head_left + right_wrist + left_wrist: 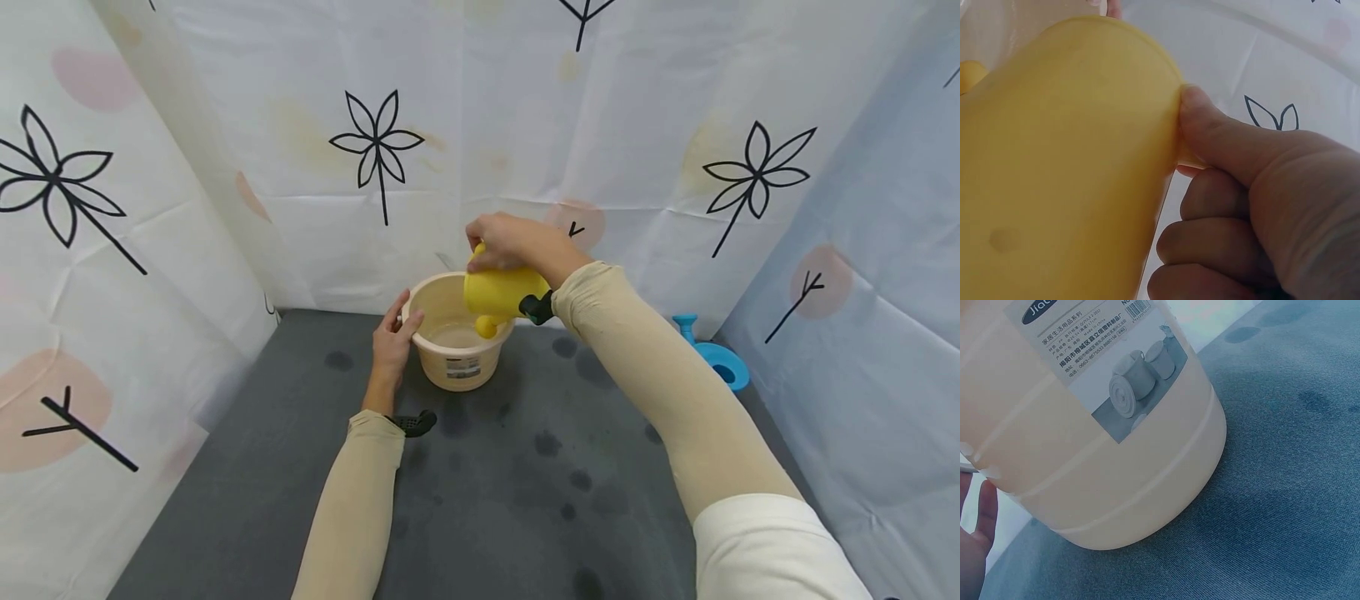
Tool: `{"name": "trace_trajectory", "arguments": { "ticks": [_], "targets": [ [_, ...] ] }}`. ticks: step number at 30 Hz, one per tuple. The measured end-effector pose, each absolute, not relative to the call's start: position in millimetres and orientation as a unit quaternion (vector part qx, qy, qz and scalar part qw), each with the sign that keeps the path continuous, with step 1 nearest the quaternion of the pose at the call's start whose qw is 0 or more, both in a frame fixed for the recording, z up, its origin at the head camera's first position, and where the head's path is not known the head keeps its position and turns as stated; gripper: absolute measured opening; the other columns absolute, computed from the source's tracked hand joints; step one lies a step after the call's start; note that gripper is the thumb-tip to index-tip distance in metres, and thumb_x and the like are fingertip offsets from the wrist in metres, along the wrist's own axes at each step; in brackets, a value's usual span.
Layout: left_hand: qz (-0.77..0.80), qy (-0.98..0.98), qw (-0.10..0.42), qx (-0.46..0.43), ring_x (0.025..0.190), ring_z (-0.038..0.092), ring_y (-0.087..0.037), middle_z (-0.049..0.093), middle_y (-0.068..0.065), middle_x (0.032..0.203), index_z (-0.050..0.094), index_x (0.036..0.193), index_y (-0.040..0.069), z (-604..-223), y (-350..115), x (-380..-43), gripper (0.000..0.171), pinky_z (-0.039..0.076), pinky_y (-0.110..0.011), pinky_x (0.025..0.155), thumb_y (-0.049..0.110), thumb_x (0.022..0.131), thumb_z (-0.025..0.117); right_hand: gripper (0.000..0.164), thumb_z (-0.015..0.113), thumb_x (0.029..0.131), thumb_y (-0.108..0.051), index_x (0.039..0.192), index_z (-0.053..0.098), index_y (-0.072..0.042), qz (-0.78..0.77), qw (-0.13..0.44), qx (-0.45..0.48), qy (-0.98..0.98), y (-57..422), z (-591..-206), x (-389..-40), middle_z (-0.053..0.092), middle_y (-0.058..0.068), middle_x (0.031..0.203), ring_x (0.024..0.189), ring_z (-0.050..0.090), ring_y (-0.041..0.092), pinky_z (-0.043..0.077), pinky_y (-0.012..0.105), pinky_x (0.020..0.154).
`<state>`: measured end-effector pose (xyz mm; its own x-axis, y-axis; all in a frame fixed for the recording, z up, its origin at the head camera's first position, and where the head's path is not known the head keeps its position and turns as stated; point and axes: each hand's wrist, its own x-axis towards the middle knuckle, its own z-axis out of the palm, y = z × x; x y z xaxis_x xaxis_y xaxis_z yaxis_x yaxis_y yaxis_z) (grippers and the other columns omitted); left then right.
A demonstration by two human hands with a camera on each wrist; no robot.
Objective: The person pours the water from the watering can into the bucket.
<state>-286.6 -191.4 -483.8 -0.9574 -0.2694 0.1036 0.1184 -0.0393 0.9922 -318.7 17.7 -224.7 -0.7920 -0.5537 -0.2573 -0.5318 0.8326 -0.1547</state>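
Observation:
A cream plastic bucket (459,369) with a printed label (1138,378) stands upright on the dark grey surface. At its left side my left hand (392,340) holds the rim, thumb toward the front. My right hand (504,242) grips the handle of a yellow watering can (495,290), which is tipped over the bucket's right side. The can's round yellow spout end (486,326) hangs over the bucket's opening. In the right wrist view, the thumb presses near the can's edge (1110,25) and the other fingers curl round the handle. Whether water is flowing cannot be made out.
A blue watering can (722,362) sits at the right, beyond my right forearm. Dark wet-looking spots (547,443) mark the grey surface (495,517). Patterned white curtains (300,150) rise behind and on both sides, close behind the bucket.

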Motion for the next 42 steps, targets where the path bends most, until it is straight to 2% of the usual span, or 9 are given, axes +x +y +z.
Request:
{"name": "trace_trajectory", "arguments": {
  "ticks": [9,16,19,26,29,33,38,42],
  "targets": [
    [-0.722,-0.676,0.135,0.057,0.089,0.06,-0.008,0.064,0.005,0.103,0.057,0.145,0.039,-483,-186,-287,0.055,0.05,-0.014,0.072,0.039,0.094,0.074,0.03,0.064,0.101,-0.036,0.111,0.058,-0.008,-0.07,0.134,-0.274,0.95,38,-229,-319,0.059,0.011,0.113,0.101,0.053,0.027,0.045,0.037,0.087],
    [-0.713,-0.686,0.136,0.054,0.103,0.062,-0.029,0.064,0.001,0.107,0.055,0.147,0.04,-485,-184,-288,0.055,0.05,-0.014,0.073,0.041,0.094,0.073,0.031,0.063,0.102,-0.038,0.111,0.055,-0.009,-0.119,0.11,-0.257,0.953,70,-238,-315,0.06,0.011,0.108,0.095,0.052,0.026,0.043,0.035,0.081],
    [-0.713,-0.685,0.14,0.054,0.105,0.062,-0.033,0.065,-0.001,0.111,0.056,0.145,0.042,-486,-185,-288,0.055,0.049,-0.014,0.071,0.043,0.094,0.074,0.03,0.062,0.102,-0.037,0.11,0.054,-0.009,-0.146,0.102,-0.251,0.952,82,-243,-312,0.06,0.012,0.107,0.091,0.053,0.026,0.044,0.034,0.079],
    [-0.714,-0.684,0.136,0.054,0.105,0.062,-0.029,0.064,-0.005,0.118,0.054,0.146,0.042,-487,-186,-286,0.055,0.049,-0.013,0.072,0.043,0.094,0.073,0.029,0.064,0.101,-0.034,0.106,0.054,-0.007,-0.205,0.073,-0.255,0.942,104,-254,-304,0.063,0.013,0.105,0.087,0.057,0.026,0.048,0.034,0.078],
    [-0.718,-0.681,0.131,0.057,0.109,0.061,-0.029,0.063,0.0,0.12,0.054,0.147,0.041,-488,-186,-286,0.055,0.05,-0.013,0.074,0.042,0.095,0.072,0.031,0.063,0.102,-0.037,0.107,0.053,-0.008,-0.218,0.066,-0.246,0.942,111,-261,-300,0.063,0.014,0.106,0.084,0.058,0.026,0.049,0.034,0.076],
    [-0.72,-0.678,0.138,0.058,0.103,0.061,-0.026,0.061,0.002,0.114,0.055,0.147,0.041,-487,-188,-286,0.055,0.049,-0.013,0.072,0.041,0.095,0.073,0.03,0.062,0.103,-0.036,0.104,0.052,-0.008,-0.25,0.042,-0.245,0.936,121,-273,-294,0.066,0.015,0.109,0.082,0.059,0.026,0.05,0.035,0.073],
    [-0.719,-0.679,0.138,0.058,0.098,0.063,-0.012,0.063,-0.006,0.128,0.054,0.148,0.04,-484,-190,-286,0.055,0.05,-0.012,0.074,0.041,0.096,0.072,0.025,0.062,0.104,-0.028,0.099,0.051,-0.005,-0.312,-0.003,-0.262,0.913,135,-291,-286,0.064,0.017,0.109,0.084,0.059,0.027,0.05,0.036,0.073],
    [-0.724,-0.677,0.12,0.059,0.094,0.062,-0.003,0.061,-0.011,0.134,0.052,0.148,0.04,-481,-189,-286,0.056,0.05,-0.011,0.074,0.039,0.096,0.071,0.024,0.06,0.105,-0.025,0.103,0.05,-0.003,-0.332,-0.025,-0.262,0.906,148,-305,-277,0.06,0.017,0.104,0.083,0.055,0.026,0.049,0.037,0.073]
  ]
}}
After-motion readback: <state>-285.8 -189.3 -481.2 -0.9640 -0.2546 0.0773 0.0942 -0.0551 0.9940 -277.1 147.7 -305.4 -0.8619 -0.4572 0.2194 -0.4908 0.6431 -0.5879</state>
